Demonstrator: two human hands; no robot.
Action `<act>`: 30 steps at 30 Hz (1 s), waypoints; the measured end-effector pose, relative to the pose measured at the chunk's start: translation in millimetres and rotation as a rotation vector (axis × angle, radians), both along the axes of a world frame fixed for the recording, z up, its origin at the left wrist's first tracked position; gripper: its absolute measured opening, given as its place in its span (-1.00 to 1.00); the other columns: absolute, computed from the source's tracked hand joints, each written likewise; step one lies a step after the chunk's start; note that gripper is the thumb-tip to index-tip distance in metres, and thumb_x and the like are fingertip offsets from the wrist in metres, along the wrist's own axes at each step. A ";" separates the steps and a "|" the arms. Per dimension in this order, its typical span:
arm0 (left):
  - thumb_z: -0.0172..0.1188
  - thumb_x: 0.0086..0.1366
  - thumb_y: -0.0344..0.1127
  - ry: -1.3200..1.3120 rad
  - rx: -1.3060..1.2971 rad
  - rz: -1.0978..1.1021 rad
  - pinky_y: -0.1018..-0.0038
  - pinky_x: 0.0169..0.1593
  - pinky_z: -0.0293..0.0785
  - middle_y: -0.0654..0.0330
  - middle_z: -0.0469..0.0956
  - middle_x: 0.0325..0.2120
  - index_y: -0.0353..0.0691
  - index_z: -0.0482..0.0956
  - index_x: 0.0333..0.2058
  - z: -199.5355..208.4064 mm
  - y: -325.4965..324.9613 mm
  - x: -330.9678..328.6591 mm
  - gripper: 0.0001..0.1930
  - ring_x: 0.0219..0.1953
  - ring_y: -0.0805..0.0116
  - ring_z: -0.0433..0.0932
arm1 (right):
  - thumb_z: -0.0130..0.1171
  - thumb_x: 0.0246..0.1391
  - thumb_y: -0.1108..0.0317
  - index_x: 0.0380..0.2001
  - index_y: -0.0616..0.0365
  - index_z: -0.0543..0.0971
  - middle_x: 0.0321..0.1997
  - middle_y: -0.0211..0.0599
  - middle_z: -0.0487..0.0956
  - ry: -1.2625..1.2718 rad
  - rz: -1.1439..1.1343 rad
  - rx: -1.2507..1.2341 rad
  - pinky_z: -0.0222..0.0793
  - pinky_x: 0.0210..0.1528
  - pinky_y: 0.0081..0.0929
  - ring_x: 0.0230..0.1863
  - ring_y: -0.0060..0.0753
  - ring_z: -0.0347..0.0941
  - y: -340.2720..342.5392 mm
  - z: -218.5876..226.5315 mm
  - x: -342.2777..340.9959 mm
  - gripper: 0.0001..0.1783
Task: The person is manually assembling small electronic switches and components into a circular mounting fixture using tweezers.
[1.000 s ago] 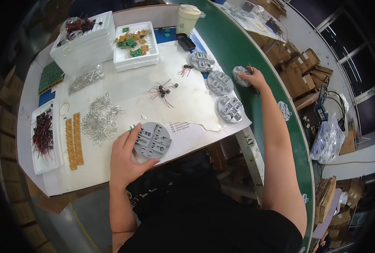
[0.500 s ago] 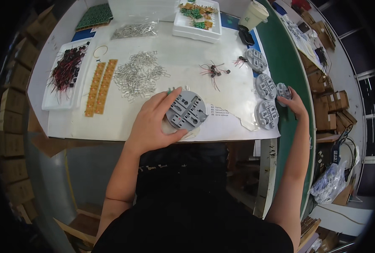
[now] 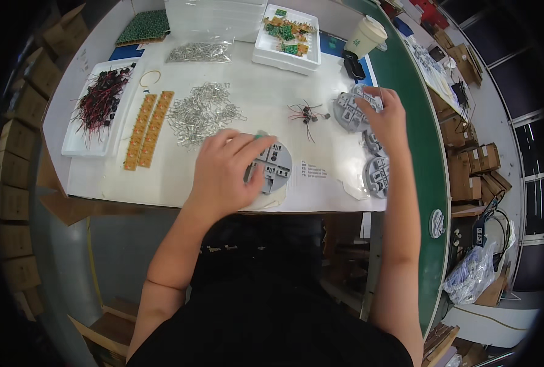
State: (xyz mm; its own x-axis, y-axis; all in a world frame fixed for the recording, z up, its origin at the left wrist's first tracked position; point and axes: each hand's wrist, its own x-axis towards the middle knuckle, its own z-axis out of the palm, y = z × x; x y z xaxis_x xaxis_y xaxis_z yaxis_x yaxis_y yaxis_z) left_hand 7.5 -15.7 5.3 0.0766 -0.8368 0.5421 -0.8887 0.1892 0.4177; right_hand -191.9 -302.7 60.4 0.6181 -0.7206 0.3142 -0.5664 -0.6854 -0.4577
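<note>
Counts: 6 grey round housings (image 3: 378, 178) visible, 2 orange strips (image 3: 156, 129), 2 white trays (image 3: 284, 66), 1 lidded cup (image 3: 365, 38). Clip pile (image 3: 203, 115) too tangled to count. Relative to that pile: strips just left, one tray farther left, the other beyond it to the right, cup farther right.

Left hand (image 3: 226, 174): nearer the person than the pile, fingers and thumb curled over one housing's left side; can't tell if it's gripping. Right hand (image 3: 387, 119): well right of the pile, thumb and fingers pinching a housing (image 3: 348, 115), partly covering the housings behind. Both forearms reach forward.

White table (image 3: 272, 98) under the pile; green surface (image 3: 428, 147) far right with one housing on it, cartons (image 3: 486, 159) beyond.
</note>
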 end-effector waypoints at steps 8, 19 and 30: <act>0.35 0.12 -0.38 0.189 0.086 0.098 0.18 0.23 0.50 0.09 0.61 0.01 -0.11 0.59 0.25 -19.2 8.4 -16.9 -0.37 0.13 -0.04 0.52 | 0.46 0.06 0.23 -0.23 0.18 0.76 -0.28 -0.15 0.75 0.205 0.367 0.213 0.59 -0.08 -0.23 -0.20 -0.09 0.70 93.9 -37.2 137.8 -0.72; 0.50 0.13 -0.36 0.534 0.170 0.068 0.21 0.18 0.57 0.02 0.60 0.02 -0.16 0.56 0.26 -11.7 38.0 2.5 -0.33 0.09 0.00 0.59 | 0.41 0.10 0.32 -0.25 0.22 0.75 -0.27 -0.14 0.77 0.140 0.336 0.302 0.58 -0.10 -0.31 -0.23 -0.27 0.71 91.7 -39.6 130.6 -0.79; 0.56 0.07 -0.46 0.658 0.140 -0.004 0.36 0.12 0.62 0.08 0.64 -0.01 -0.20 0.59 0.24 -19.8 30.0 12.1 -0.30 -0.01 0.20 0.67 | 0.43 0.16 0.34 -0.15 0.28 0.69 -0.29 -0.31 0.71 0.173 0.252 0.637 0.51 -0.17 -0.46 -0.25 -0.51 0.59 123.3 -8.0 70.6 -0.73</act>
